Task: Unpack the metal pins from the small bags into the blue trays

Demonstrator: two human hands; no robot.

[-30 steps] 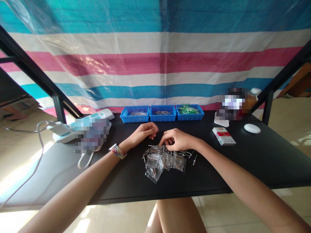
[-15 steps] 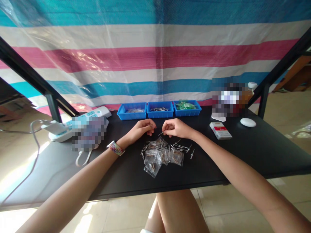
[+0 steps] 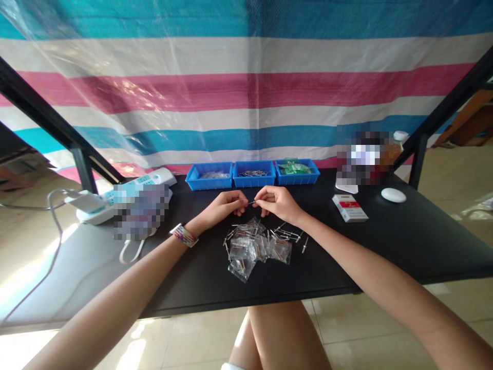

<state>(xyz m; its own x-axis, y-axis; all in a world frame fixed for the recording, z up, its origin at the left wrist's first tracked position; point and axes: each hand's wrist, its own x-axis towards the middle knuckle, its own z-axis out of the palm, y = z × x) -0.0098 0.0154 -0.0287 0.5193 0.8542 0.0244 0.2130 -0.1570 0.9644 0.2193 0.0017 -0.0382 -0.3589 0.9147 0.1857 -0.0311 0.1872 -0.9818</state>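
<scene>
Rivet [image 3: 251,202] over the bench [image 3: 404,236], just beyond the pile [image 3: 257,248], I am pinching it in my right hand [image 3: 278,202], holding my left hand [image 3: 226,205] curled at its other end, grip unclear, seemingly a handover needing steadiness.

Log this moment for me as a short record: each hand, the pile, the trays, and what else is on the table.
Right hand: pinching a thin metal pin
Left hand: fingertips at the pin's other end; grip unclear
Pile: clear packets and loose pins, nearer the wearer than the hands
Left tray: pale contents, unclear
Middle tray: metal pins
Right tray: green packets
Table, left: power strip
Table, right: red-and-white box, white oval object
</scene>
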